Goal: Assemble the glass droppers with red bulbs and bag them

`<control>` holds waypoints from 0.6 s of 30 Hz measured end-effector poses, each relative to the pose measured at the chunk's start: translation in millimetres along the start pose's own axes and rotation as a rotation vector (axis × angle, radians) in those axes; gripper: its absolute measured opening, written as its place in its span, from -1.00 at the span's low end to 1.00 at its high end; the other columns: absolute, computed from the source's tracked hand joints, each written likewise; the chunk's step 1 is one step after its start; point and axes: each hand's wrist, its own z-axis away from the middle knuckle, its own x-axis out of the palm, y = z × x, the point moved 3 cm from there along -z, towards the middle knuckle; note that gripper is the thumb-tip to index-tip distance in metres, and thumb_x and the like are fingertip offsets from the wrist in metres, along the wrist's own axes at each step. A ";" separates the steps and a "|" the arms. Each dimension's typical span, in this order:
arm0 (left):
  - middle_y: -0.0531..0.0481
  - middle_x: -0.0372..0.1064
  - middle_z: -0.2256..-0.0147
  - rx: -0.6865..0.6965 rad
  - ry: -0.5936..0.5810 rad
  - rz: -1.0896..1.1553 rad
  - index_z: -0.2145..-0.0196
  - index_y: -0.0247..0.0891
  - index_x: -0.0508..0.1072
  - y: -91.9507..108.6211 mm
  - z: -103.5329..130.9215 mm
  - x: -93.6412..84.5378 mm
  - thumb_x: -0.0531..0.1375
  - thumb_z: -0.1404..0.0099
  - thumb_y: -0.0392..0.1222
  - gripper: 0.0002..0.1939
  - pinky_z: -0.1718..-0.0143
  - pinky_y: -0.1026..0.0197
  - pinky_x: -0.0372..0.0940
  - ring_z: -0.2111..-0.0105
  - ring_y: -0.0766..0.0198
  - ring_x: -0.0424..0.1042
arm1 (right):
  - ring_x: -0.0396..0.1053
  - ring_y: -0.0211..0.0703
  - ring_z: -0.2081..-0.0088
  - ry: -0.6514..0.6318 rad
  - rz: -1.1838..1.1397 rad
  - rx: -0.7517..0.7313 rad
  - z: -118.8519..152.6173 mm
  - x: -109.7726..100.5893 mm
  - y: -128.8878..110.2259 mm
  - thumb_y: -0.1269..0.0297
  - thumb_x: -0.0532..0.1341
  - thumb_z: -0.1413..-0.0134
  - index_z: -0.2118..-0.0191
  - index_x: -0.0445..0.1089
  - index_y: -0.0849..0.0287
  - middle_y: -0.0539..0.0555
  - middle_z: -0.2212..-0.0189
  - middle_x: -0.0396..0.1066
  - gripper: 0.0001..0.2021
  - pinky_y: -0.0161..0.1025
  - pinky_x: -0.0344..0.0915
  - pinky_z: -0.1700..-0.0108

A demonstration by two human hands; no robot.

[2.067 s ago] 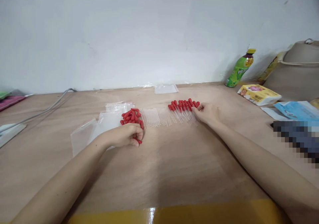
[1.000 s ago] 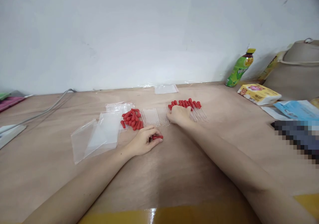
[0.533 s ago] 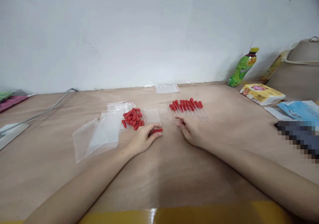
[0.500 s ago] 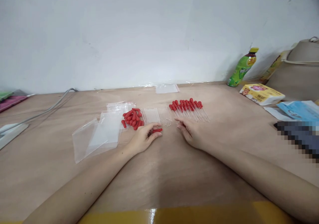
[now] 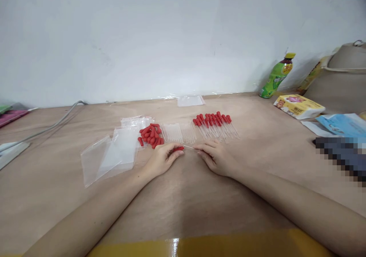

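Note:
My left hand is closed on a red rubber dropper bulb, its open end facing right. Between the fingers of my right hand is a thin clear dropper tube, whose left tip meets or nearly meets the bulb's mouth. Just beyond my left hand lies a pile of loose red bulbs. Clear tubes without bulbs lie in a row to the right of that pile. Past my right hand rest several droppers with red bulbs fitted, their tubes pointing toward me.
Clear plastic bags lie at the left, and another small bag is near the wall. A grey cable crosses the far left. At right stand a green bottle, a yellow tissue pack, a blue packet and a beige bag.
My right hand has moved slightly left and nearer, bringing a clear tube up to the bulb. My left hand still holds the bulb in nearly the same spot.

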 end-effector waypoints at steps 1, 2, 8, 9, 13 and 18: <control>0.06 0.43 0.41 -0.012 -0.001 0.007 0.27 -0.24 0.41 -0.1 -0.3 0.0 0.10 -0.24 -0.17 -0.85 0.42 0.32 0.28 0.47 0.36 0.38 | 0.33 -0.17 0.21 -0.007 0.002 -0.003 -0.2 -0.4 -0.8 0.35 -0.01 -0.16 0.11 0.32 0.15 0.12 0.21 0.41 -0.76 -0.17 0.15 0.17; 0.06 0.43 0.42 -0.027 -0.004 0.019 0.28 -0.25 0.41 -0.4 -0.5 0.1 0.10 -0.24 -0.17 -0.85 0.42 0.32 0.28 0.47 0.36 0.38 | 0.33 -0.18 0.22 -0.010 0.002 -0.007 -0.6 -0.7 -1.7 0.35 0.00 -0.16 0.12 0.33 0.16 0.12 0.22 0.41 -0.77 -0.17 0.15 0.18; 0.03 0.43 0.45 -0.108 0.010 0.170 0.28 -0.29 0.43 -4.8 0.6 2.9 0.10 -0.23 -0.18 -0.83 0.47 0.33 0.29 0.48 0.34 0.38 | 0.33 -0.24 0.31 -0.025 -0.037 -0.007 -4.3 0.2 -0.9 0.34 0.04 -0.14 0.15 0.37 0.15 0.07 0.31 0.42 -0.79 -0.20 0.12 0.21; 0.02 0.43 0.45 -0.110 0.016 0.190 0.29 -0.31 0.44 -5.4 1.0 3.0 0.11 -0.23 -0.18 -0.82 0.47 0.33 0.29 0.49 0.34 0.39 | 0.33 -0.25 0.32 -0.031 -0.047 -0.002 -5.0 0.3 0.1 0.34 0.05 -0.14 0.16 0.37 0.14 0.06 0.32 0.42 -0.79 -0.20 0.11 0.21; 0.01 0.47 0.39 -0.046 -0.016 0.161 0.29 -0.29 0.45 -3.7 2.6 2.5 0.12 -0.22 -0.22 -0.85 0.41 0.32 0.31 0.43 0.33 0.42 | 0.30 -0.30 0.40 -0.091 -0.089 0.031 -7.6 -1.6 4.4 0.33 0.07 -0.13 0.18 0.41 0.11 0.01 0.39 0.40 -0.80 -0.22 0.07 0.22; 0.03 0.47 0.33 0.065 -0.079 0.068 0.29 -0.23 0.46 0.1 4.0 3.7 0.11 -0.24 -0.20 -0.85 0.32 0.31 0.31 0.36 0.32 0.44 | 0.23 -0.34 0.48 -0.136 0.008 0.001 -8.6 -4.5 8.0 0.30 0.09 -0.12 0.22 0.43 0.09 -0.02 0.45 0.37 -0.81 -0.24 0.00 0.25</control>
